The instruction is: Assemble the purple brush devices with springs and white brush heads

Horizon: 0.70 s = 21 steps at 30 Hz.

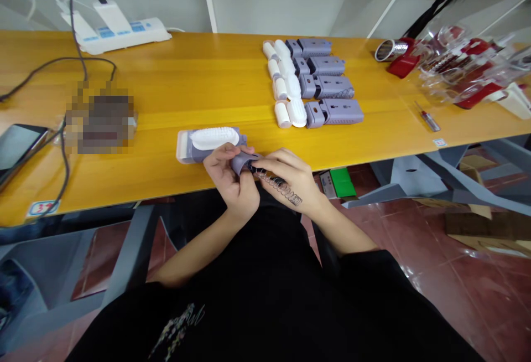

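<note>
Left hand [230, 182] curls firmly around a lavender plastic housing [241, 163]; right hand [286, 176] closes on a steel coil spring [276, 186] at its mouth. One brush-headed unit [209, 143] lies assembled just beyond the hands; separate lavender housings [332, 112] remain in rows farther ahead.

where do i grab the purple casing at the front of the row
Take the purple casing by its long middle, coming from the near side: it lies flat and straight-sided, another casing lies just behind it, and a white brush head sits at its left end.
</note>
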Each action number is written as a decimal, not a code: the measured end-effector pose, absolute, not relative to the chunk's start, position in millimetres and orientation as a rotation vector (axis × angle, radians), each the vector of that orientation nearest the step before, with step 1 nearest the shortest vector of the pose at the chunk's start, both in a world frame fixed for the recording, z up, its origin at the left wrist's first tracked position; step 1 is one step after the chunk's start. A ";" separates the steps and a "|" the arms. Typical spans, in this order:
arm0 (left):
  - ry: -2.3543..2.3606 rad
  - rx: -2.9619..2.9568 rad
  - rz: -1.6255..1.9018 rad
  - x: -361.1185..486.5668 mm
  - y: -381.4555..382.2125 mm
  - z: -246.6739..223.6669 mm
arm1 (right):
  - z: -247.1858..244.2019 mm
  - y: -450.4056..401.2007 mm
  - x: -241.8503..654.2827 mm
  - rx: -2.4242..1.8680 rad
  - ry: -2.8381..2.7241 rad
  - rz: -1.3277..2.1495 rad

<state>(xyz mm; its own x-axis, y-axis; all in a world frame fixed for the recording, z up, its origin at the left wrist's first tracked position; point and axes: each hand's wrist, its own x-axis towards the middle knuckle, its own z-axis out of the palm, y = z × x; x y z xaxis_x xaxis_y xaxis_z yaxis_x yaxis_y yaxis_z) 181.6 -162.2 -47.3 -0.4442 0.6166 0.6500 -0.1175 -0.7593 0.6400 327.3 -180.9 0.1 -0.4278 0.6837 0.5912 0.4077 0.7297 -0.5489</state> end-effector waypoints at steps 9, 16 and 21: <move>0.734 1.291 2.155 177.8 -163.5 -43.8 | -1.7 -180.0 325.8 -0.835 -2.061 0.373; 0.765 1.272 2.099 173.3 -159.4 -48.6 | -2.0 -181.0 323.2 -0.839 -2.055 0.325; 0.719 1.324 2.046 167.2 -159.9 -47.6 | -5.6 -182.8 316.8 -0.747 -2.032 0.183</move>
